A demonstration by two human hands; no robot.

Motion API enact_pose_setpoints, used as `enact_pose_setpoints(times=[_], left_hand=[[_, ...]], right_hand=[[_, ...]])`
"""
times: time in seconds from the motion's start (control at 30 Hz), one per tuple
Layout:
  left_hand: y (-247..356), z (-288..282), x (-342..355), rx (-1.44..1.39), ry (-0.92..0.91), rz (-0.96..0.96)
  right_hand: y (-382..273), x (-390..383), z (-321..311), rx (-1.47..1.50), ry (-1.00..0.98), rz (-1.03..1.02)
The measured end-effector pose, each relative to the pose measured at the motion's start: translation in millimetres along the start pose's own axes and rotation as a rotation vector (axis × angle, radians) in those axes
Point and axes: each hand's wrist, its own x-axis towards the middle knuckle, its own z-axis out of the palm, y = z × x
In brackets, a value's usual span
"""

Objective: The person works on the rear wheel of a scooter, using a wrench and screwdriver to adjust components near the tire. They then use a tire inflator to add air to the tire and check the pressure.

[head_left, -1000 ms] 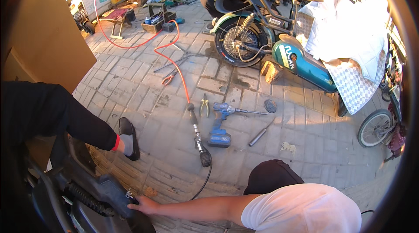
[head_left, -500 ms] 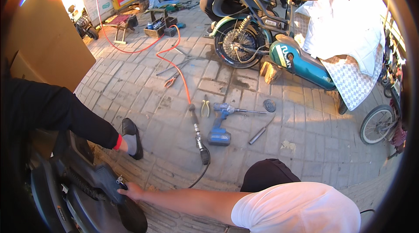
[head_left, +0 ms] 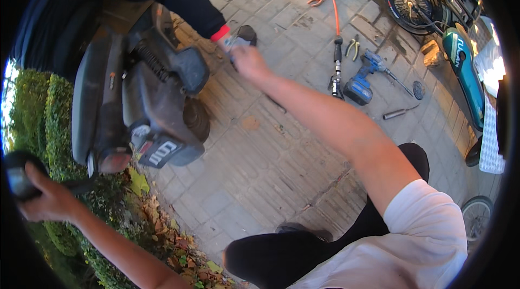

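My left hand (head_left: pixel 51 199) wraps round a dark rounded pad (head_left: pixel 19 175) at the left edge; a black bar runs from there toward the scooter. The dusty dark scooter (head_left: pixel 162 94) stands at the left, its rear end nearest me. Stretched far forward, my right hand (head_left: pixel 252 64) is closed in front of another person's shoe (head_left: pixel 247 33), right of the scooter. What its fingers hold, if anything, is hidden.
On the paving lie an air ratchet (head_left: pixel 337 69) on an orange hose, pliers (head_left: pixel 353 48), a blue cordless driver (head_left: pixel 364 80) and a screwdriver (head_left: pixel 398 113). A teal scooter (head_left: pixel 463 67) stands at the right. Leafy hedge (head_left: pixel 57 121) lines the left.
The view has swung left and down. My right hand has left the scooter's side and moved forward beside the person's foot. My left hand has come into view on the dark pad.
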Motion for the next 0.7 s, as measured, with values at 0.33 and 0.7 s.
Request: enact_pose_setpoints(times=[0.33, 0.7], left_hand=[[22, 26, 7, -0.228, -0.099, -0.024], [-39, 130, 39, -0.091, -0.510, -0.236]], right_hand=[[-184, -60, -48, 0.136, 0.119, -0.385], [-202, -21, 1, -0.195, 0.252, -0.553]])
